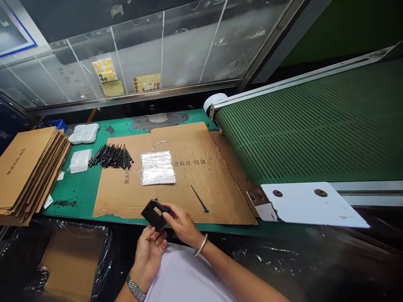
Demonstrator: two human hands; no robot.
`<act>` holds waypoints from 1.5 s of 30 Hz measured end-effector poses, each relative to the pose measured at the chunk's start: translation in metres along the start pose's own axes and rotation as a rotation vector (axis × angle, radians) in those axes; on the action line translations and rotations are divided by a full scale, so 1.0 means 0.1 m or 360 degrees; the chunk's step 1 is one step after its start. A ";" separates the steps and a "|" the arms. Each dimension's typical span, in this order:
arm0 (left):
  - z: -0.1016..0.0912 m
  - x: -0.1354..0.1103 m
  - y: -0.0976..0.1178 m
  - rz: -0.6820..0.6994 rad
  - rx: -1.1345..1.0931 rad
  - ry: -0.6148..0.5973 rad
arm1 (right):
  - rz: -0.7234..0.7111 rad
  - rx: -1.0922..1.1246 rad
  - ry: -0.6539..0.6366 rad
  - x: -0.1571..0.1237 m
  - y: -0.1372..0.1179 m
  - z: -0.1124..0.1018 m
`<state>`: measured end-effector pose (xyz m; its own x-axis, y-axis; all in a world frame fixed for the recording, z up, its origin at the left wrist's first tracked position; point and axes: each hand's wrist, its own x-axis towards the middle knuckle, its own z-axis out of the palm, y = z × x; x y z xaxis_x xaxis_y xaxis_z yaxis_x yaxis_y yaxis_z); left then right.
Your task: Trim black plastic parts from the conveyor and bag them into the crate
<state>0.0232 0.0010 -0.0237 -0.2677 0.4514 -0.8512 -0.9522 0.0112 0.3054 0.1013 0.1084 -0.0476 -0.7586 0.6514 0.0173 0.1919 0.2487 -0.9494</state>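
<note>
Both of my hands hold a flat black plastic part [154,214] just above the near edge of the green workbench [71,205]. My left hand [147,256], with a metal watch on the wrist, cradles it from below. My right hand [181,224], with a bangle on the wrist, pinches it from the right. A single black pin [199,198] lies on the flattened cardboard sheet [201,176], close to my right hand. Further back are a heap of black pins [111,156] and a clear plastic bag packet [158,167].
A stack of flattened cardboard [28,172] lies at the bench's left end, with white bag bundles [83,133] beside it. A green conveyor belt [302,126] runs along the right. A plastic-lined cardboard box [71,264] stands below left, and a glass panel is behind.
</note>
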 end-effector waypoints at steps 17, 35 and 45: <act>-0.21 0.11 0.33 0.0161 0.0046 0.0080 | -0.0025 -0.1068 -0.0125 1.56 0.65 0.21; -0.17 1.02 0.82 0.1130 0.1396 -0.0077 | 0.0131 -0.0861 -0.0400 2.01 0.83 0.28; 0.28 1.61 0.93 0.1469 0.2432 -0.0622 | 0.0416 -0.0508 -0.0130 1.95 0.81 0.19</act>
<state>-0.1047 0.0995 -0.1204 -0.3097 0.9412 -0.1352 0.4770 0.2768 0.8342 -0.0429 0.2419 -0.1269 -0.7032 0.6661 -0.2485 0.5580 0.3005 -0.7735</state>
